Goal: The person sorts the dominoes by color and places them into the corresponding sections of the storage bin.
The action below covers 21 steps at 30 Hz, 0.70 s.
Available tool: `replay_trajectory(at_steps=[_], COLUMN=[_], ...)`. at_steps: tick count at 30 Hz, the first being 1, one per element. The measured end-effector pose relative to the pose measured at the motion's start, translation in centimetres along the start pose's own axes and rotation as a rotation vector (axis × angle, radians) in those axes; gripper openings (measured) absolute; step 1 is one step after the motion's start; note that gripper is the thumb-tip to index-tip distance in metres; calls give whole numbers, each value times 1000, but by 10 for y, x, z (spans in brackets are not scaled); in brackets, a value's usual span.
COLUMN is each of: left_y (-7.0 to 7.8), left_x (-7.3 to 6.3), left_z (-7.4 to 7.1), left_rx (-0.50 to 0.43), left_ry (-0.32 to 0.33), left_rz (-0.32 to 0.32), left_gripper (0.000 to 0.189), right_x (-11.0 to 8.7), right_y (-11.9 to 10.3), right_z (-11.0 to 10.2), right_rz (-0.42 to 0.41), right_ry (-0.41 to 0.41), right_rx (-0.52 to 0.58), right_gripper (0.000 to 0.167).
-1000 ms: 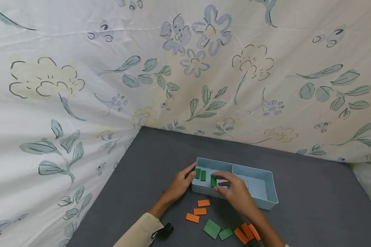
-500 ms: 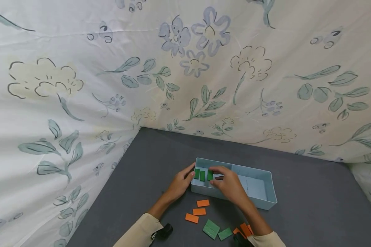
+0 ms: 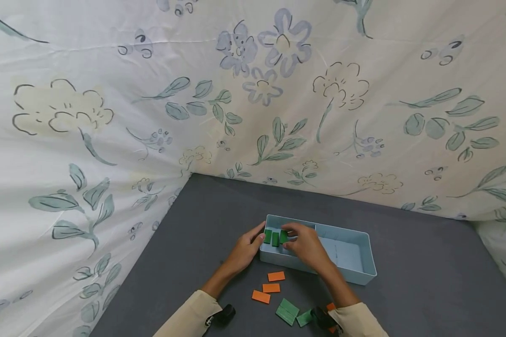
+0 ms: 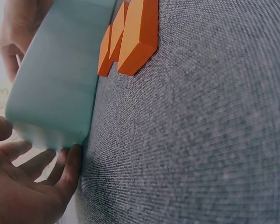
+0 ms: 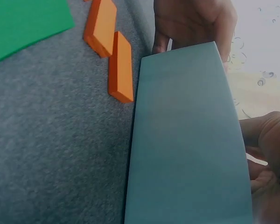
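A light blue box (image 3: pixel 352 257) with a divider stands on the dark grey table. My left hand (image 3: pixel 243 252) holds its left end, thumb at the front corner and fingertips on the end wall (image 4: pixel 51 135). Over the left compartment, my right hand (image 3: pixel 307 245) pinches a green block (image 3: pixel 284 236) between thumb and fingers. Just left of it, two more green blocks stand in a row, one in the middle (image 3: pixel 275 239) and one by the end wall (image 3: pixel 268 236). In the right wrist view the box's front wall (image 5: pixel 186 140) hides the blocks inside.
Three orange blocks (image 3: pixel 271 288) lie in front of the box. Nearer are several green blocks (image 3: pixel 287 311) and orange blocks (image 3: pixel 331 306), partly covered by my right sleeve (image 3: pixel 358 320) and its black wrist device (image 3: pixel 320 318). A floral cloth (image 3: pixel 253 93) hangs behind the table.
My right hand has moved left with the green block, bringing it beside the two standing there. The right forearm now covers most of the near orange blocks. My left hand has stayed put.
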<state>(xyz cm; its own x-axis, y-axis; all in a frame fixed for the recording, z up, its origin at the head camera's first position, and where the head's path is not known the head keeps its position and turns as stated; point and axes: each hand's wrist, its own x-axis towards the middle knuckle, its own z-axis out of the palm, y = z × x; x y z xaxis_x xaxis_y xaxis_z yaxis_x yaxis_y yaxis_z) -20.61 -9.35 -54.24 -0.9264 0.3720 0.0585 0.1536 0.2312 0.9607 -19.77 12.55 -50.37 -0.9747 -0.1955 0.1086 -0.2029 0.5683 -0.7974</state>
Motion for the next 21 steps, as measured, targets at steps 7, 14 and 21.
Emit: replay_trajectory(at_steps=[7,14,21], left_y=[0,-3,-5], left_x=[-1,-1,-1], left_z=[-1,-1,-2], left_rx=[16,16,5], left_ry=[-15,-23,-35], left_rz=[-5,-10,6], left_gripper=[54,54,54], right_x=[7,10,13], right_y=[-1,-2,-1], right_z=[3,9,11], right_rz=[-17,35,53], right_ry=[-22,-55,-49], right_rx=[-38,-80,-136], right_gripper=[48,50,50])
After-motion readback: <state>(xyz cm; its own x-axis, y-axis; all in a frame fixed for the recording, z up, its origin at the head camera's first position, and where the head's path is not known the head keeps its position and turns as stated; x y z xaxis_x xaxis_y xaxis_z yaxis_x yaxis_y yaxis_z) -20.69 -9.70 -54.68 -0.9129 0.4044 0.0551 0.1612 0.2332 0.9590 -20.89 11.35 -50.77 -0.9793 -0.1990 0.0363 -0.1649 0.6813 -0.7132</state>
